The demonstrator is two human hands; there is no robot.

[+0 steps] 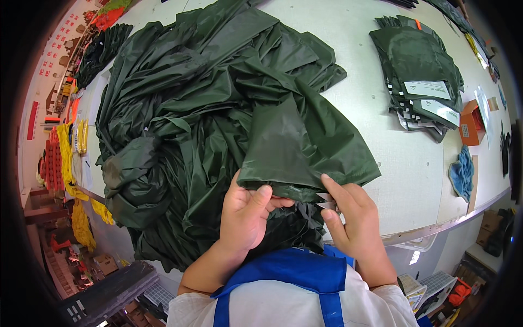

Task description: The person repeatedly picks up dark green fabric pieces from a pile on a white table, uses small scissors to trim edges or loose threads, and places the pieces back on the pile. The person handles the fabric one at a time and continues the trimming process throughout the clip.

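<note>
A dark green, coated-looking garment (279, 143) lies in front of me, with the hem of one tapered part turned toward my body. My left hand (245, 213) is closed on that hem, thumb on top and fingers beneath the fabric. In my right hand (357, 220) are small thread snips (327, 205), their two pointed blades apart at the right part of the hem. The right index finger rests against the cloth; the snips' handle is hidden in the palm. More of the same green fabric (180, 71) spreads in a large crumpled heap to the left and beyond.
Folded green garments (417, 60) with white labels are stacked on the white table (362, 117) at right. Beyond them stand an orange box (472, 124) and a blue cloth (462, 173). Yellow material (70, 158) hangs at left. The table's front edge (419, 233) runs at my right.
</note>
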